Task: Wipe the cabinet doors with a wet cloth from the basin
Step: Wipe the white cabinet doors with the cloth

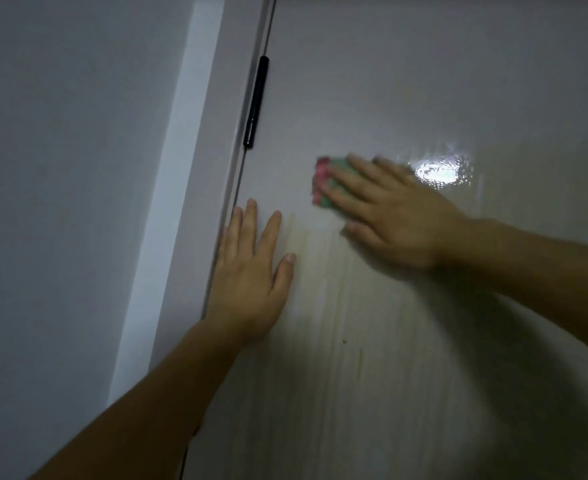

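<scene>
Cloth (pixel 324 183) is lying under the straight fingers of the right hand (pixel 389 216), which is pressing it flat on the door (pixel 424 81); the left hand (pixel 251 271) is resting flat beside it, grasping nothing; a wet sheen (pixel 437 169) is showing just above the right hand; yellowish streaks (pixel 320 271) between and below both hands are looking unwiped, so the job is seeming partly done.

Seemingly wet door (pixel 424 81) under cloth (pixel 321 174)
</scene>
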